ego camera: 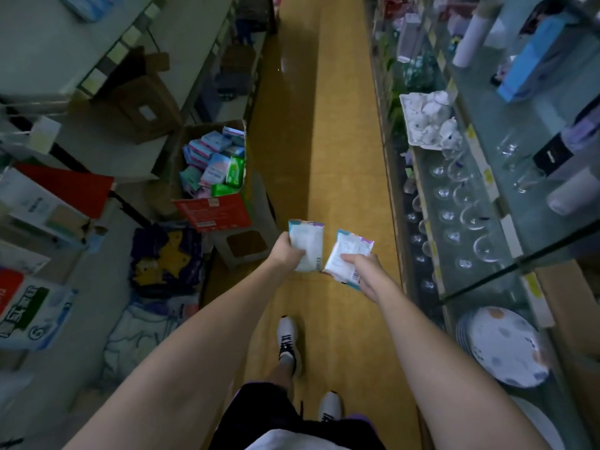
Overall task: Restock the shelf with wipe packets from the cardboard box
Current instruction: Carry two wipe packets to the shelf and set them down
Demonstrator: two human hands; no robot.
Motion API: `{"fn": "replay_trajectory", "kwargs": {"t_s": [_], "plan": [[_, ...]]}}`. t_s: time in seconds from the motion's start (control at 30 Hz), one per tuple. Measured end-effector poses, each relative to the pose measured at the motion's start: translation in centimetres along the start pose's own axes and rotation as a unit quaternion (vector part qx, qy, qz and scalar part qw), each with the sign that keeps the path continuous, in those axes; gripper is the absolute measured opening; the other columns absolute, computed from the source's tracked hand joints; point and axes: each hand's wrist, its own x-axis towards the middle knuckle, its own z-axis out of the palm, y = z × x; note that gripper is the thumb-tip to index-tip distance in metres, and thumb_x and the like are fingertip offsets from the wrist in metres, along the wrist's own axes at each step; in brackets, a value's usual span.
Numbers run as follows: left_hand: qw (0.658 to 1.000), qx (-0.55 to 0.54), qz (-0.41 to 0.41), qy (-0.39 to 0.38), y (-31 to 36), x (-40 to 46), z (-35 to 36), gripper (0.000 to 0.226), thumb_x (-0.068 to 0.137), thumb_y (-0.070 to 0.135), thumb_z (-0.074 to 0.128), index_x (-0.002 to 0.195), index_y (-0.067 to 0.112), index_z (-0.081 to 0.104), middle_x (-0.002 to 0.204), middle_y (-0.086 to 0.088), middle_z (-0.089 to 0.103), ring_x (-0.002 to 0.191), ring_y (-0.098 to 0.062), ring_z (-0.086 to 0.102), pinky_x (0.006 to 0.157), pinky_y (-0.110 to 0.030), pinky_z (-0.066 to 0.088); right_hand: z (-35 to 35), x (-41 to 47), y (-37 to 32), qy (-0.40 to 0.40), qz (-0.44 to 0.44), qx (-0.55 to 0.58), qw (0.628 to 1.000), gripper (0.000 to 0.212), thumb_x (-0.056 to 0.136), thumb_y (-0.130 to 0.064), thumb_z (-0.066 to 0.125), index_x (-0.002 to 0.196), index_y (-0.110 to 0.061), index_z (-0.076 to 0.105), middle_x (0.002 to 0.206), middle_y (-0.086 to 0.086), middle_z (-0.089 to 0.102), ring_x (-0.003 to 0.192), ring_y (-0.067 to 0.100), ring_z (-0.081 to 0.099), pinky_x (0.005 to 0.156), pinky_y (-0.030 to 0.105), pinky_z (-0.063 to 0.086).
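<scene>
At left we see the cardboard box [211,177], open beside the shelf [97,53], full of packets. Our left hand [287,253] pinches one wipe packet [308,246]; just beside, our right hand [363,271] pinches another wipe packet [345,258], both over the yellow floor [324,141].

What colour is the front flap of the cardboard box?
Red, with small white print; the cardboard box shows it in the head view.
</scene>
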Motion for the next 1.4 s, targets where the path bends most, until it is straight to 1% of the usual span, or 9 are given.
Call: {"fn": "replay_trajectory", "kwargs": {"t_s": [0.23,0.47,0.63,0.7,0.77,0.87,1.03,1.3,1.4], "plan": [[0.989,-0.124,-0.072,-0.023,1.7,7.4,-1.4,0.048,0.087,0.007,0.068,0.124,0.012,0.038,0.125,-0.013,0.055,0.11,-0.032,0.059,0.089,-0.056,0.053,3.2,4.5,-3.8,0.046,0.005,-0.041,0.998,0.078,0.068,-0.029,0.084,0.128,-0.013,0.036,0.112,0.012,0.065,0.086,0.03,0.072,0.072,0.048,0.061],[0.977,-0.141,-0.126,-0.095,5.6,15.4,-4.4,0.057,0.074,0.036,0.082,0.119,0.011,0.057,0.112,-0.012,0.068,0.094,-0.03,0.069,0.075,-0.042,0.059,7.9,9.1,-9.6,0.062,0.023,-0.072,0.995,0.115,0.038,-0.065,0.091,0.128,-0.021,0.034,0.109,0.004,0.065,0.088,0.024,0.072,0.075,0.043,0.061],[0.965,-0.145,-0.173,-0.133,8.5,19.4,-6.3,0.11,0.037,0.063,0.089,0.128,0.013,0.052,0.105,-0.008,0.071,0.078,-0.025,0.072,0.055,-0.033,0.055,10.6,12.3,-12.7,0.076,0.033,0.026,0.996,0.095,0.05,-0.053,0.087,0.127,-0.017,0.045,0.102,0.005,0.061,0.076,0.021,0.068,0.056,0.03,0.053],[0.964,-0.127,-0.195,-0.128,9.0,21.3,-6.4,0.123,0.03,0.072,0.085,0.13,0.016,0.042,0.112,-0.007,0.065,0.087,-0.025,0.069,0.059,-0.033,0.055,10.9,12.5,-14.3,0.027,0.033,0.062,0.997,0.055,0.069,-0.044,0.078,0.113,-0.016,0.059,0.09,0.002,0.056,0.063,0.015,0.058,0.051,0.025,0.047],[0.956,-0.163,-0.206,-0.133,8.8,23.7,-6.1,0.119,0.031,0.074,0.085,0.13,0.031,0.036,0.119,-0.007,0.062,0.1,-0.028,0.067,0.078,-0.044,0.056,10.7,13.0,-15.3,0.006,0.044,0.088,0.995,0.031,0.077,-0.04,0.069,0.1,-0.022,0.06,0.077,-0.001,0.044,0.056,0.012,0.045,0.051,0.026,0.04],[0.945,-0.186,-0.206,-0.171,9.5,26.0,-5.9,0.114,0.039,0.076,0.082,0.136,0.027,0.048,0.119,-0.005,0.067,0.102,-0.027,0.067,0.089,-0.044,0.05,10.7,14.3,-16.9,-0.012,0.054,0.112,0.992,0.048,0.075,-0.048,0.06,0.116,-0.023,0.056,0.089,0.005,0.051,0.063,0.017,0.047,0.06,0.03,0.038],[0.93,-0.249,-0.182,-0.199,13.6,26.8,-5.6,0.072,0.076,0.064,0.061,0.126,0.013,0.056,0.099,-0.013,0.059,0.079,-0.022,0.056,0.075,-0.032,0.046,10.4,17.7,-19.3,-0.033,0.057,0.149,0.987,0.061,0.084,-0.048,0.052,0.136,-0.017,0.05,0.124,0.021,0.057,0.091,0.031,0.057,0.075,0.038,0.048],[0.911,-0.304,-0.204,-0.188,18.3,33.1,-3.0,0.096,0.054,0.062,0.081,0.131,0.012,0.05,0.11,-0.013,0.055,0.088,-0.023,0.051,0.072,-0.031,0.047,8.4,25.7,-25.1,-0.074,0.091,0.13,0.985,0.049,0.087,-0.04,0.063,0.125,-0.009,0.06,0.1,0.015,0.065,0.09,0.031,0.06,0.09,0.049,0.049],[0.91,-0.304,-0.211,-0.188,20.9,35.4,-2.0,0.073,0.074,0.049,0.072,0.13,0.008,0.049,0.114,-0.018,0.061,0.092,-0.028,0.06,0.081,-0.034,0.051,7.7,28.4,-28.2,-0.08,0.105,0.107,0.985,0.038,0.089,-0.035,0.063,0.117,-0.01,0.063,0.096,0.012,0.072,0.087,0.029,0.067,0.09,0.043,0.05]]}}
